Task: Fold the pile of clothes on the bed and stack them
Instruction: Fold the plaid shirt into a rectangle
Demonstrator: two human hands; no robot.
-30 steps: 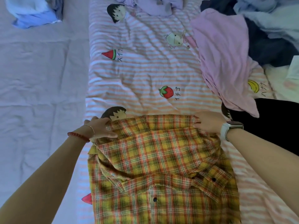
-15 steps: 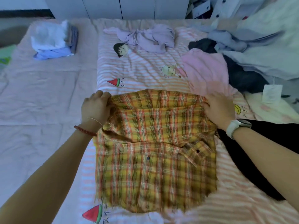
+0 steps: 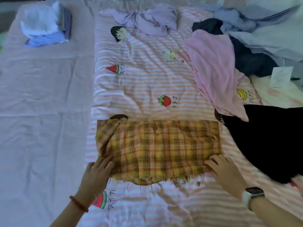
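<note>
Yellow plaid shirt (image 3: 159, 148) lies folded at six o'clock on the bed (image 3: 41, 89). Left hand (image 3: 96, 174) and right hand (image 3: 226, 171) press its near corners, fingers flat; smooth outward before folding again.

The striped quilt (image 3: 147, 82) carried small katakana captions: スイカ beside the far watermelon print (image 3: 113, 68) and again by the near watermelon (image 3: 100, 200), イチゴ beside the strawberry (image 3: 164, 100), バナナ beside the banana (image 3: 242, 93).
</note>
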